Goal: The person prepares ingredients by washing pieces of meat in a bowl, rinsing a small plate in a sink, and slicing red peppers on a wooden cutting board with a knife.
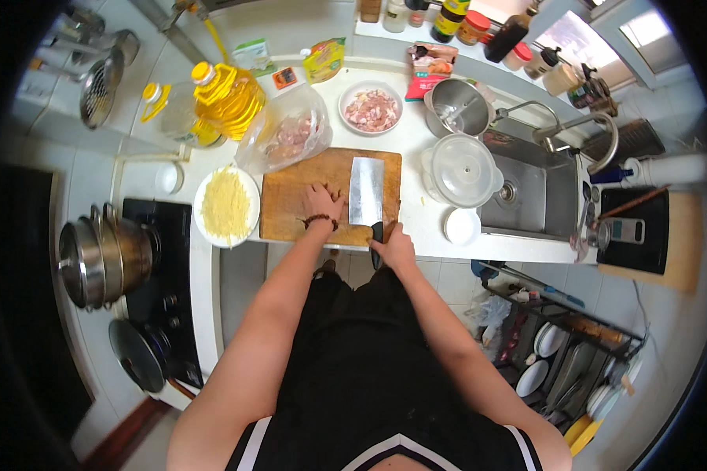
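My left hand rests palm down on the wooden cutting board, with brownish pieces, perhaps meat, partly showing under its fingertips. At the board's right front edge, my right hand is beside the black handle of a cleaver; whether its fingers close around the handle is unclear. The broad blade lies flat on the board. Left of the board, a white plate bears pale yellow shreds. A clear plastic bag with raw meat touches the board's back left. Behind the board is a white bowl of cut raw meat.
Oil bottles stand at the back left. To the right are a lidded plastic container, a metal pot, a small white bowl and a sink. A steamer pot sits on the stove at left.
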`<state>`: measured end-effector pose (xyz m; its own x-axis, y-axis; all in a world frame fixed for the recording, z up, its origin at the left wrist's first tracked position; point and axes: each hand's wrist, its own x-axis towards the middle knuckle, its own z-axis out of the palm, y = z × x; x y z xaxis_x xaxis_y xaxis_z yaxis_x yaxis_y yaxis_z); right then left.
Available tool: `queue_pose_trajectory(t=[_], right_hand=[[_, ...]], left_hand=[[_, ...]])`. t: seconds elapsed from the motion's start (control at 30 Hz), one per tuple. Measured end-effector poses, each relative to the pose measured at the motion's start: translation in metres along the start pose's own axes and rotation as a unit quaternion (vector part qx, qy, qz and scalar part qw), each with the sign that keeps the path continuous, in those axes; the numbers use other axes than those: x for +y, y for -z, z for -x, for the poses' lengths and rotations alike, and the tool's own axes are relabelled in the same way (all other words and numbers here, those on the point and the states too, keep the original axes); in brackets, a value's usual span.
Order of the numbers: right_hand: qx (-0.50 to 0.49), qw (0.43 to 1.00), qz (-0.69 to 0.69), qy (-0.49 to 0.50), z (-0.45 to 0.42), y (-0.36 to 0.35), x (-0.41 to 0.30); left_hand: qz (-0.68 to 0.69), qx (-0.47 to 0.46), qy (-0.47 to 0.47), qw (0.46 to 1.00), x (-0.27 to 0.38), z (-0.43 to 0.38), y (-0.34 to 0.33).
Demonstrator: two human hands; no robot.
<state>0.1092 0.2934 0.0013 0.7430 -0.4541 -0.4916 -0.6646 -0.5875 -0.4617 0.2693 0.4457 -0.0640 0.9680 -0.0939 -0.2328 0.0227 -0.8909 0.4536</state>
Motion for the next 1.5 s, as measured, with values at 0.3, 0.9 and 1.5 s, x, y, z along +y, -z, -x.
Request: queue_pose_trajectory(t=[0.3,0.9,1.5], right_hand=[[0.0,0.904,-0.396,-0.16,0.009,-0.018,0.006],[0.111,0.99,-0.084,0.026,0.035,-0.024,-0.042],[-0.004,0.98,-0.198,-0.032,0.013,-0.028,-0.079]], left_hand=[[0.039,-0.128,-0.271,0.953,-0.02,-0.013,0.007],[0.075,-0.15,-0.277,0.946,-0.028,-0.02,0.029],[0.068,-0.076,-0.418,0.903,-0.027,-0.022,0.037]])
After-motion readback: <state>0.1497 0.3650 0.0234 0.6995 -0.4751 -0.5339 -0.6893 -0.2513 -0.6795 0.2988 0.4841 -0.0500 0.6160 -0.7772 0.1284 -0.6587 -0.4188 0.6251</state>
